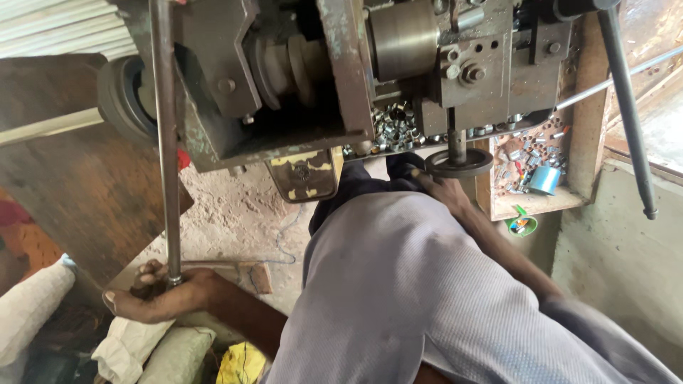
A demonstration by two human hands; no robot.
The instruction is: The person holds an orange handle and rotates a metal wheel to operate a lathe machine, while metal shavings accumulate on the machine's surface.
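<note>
**A:** Since you asked about packages first, the only ones I spotted were sacks (153,348) at the bottom left, pale and stuffed, with a yellow bag (242,363) crumpled next to them. There was also a small light-blue roll (544,179) lying in the wooden tray (533,203) on the right, in among loose metal bits. A little green thing (521,225) sat just under that tray, couldn't tell what it was.

**B:** And what else was around?

**A:** A big greasy machine (341,78) filled the top, with a pile of shiny clips (395,128) on its ledge. A dark lever (626,107) ran down the right side. The person's own grey-clad leg (413,299) blocked most of the middle, so the floor under it was hidden.

**B:** Hands?

**A:** Left hand (160,295) was low down on the left, fingers wrapped tight round the bottom end of a long steel rod (165,142) that ran straight up past the machine. Right hand (437,186) reached forward over the knee, right up at a dark round wheel (459,162) under the machine's shaft, touching its rim. The fingers were mostly hidden behind the leg, so I couldn't tell if it was actually gripping the wheel or just resting there.
</note>
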